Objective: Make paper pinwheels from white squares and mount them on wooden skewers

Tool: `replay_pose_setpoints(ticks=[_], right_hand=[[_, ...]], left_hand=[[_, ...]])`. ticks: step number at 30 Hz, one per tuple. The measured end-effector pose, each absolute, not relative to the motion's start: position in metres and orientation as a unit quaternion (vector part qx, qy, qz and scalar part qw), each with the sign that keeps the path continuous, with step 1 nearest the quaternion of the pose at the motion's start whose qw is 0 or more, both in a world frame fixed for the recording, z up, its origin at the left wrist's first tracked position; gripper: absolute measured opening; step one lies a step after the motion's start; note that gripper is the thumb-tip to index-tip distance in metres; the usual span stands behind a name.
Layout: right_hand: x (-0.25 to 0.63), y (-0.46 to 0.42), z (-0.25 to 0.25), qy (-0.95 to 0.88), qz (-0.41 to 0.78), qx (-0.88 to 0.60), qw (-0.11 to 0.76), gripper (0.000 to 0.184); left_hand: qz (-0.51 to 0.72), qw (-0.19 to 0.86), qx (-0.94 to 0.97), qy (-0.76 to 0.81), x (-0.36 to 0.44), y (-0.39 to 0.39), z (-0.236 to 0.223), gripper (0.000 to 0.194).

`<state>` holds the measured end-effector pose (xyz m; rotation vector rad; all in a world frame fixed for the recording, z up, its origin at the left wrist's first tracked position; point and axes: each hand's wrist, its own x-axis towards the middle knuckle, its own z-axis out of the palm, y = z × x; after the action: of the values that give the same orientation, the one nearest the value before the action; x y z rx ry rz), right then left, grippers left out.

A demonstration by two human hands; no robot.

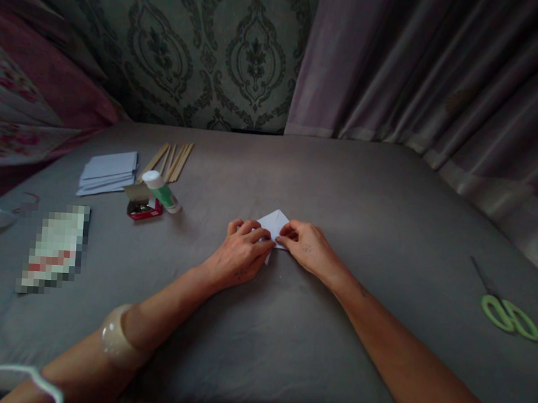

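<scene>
A small piece of folded white paper [275, 222] lies on the grey cloth in the middle, its pointed corner facing away from me. My left hand [246, 249] presses on the paper's left side with bent fingers and covers much of it. At the right edge, my right hand [306, 245] pinches the paper between thumb and fingers. A small flap of paper sticks out below my left fingers. The fingertips of both hands are close together near the paper's lower edge.
Left of my hands are a glue stick [164, 192], an open red box [144, 208], wooden sticks [180, 162] and stacked white paper [109, 172]. A blurred-out packet [54, 249] lies nearer. Green-handled scissors [508, 314] rest at the right. A white cord [17, 370] crosses my left forearm.
</scene>
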<state>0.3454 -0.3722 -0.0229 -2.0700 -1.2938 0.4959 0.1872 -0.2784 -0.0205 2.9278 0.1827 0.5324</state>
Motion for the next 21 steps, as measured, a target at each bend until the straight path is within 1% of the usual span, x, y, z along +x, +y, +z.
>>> replay_pose_setpoints(ticks=[1,10,21], right_hand=[[0.3446,-0.373,-0.0231,-0.498,0.181,-0.787,0.317,0.004],[0.3379,-0.3791,-0.0234,-0.52,0.137,-0.792,0.289,0.011],[0.3381,-0.3785,-0.0243,-0.525,0.129,-0.793,0.279,0.011]], left_hand=[[0.18,0.08,0.978,0.061,0.1871,-0.2784,-0.0209,0.027],[0.173,0.085,0.979,0.064,0.1871,-0.2792,-0.0198,0.026],[0.166,0.078,0.98,0.076,0.1897,-0.2786,-0.0219,0.029]])
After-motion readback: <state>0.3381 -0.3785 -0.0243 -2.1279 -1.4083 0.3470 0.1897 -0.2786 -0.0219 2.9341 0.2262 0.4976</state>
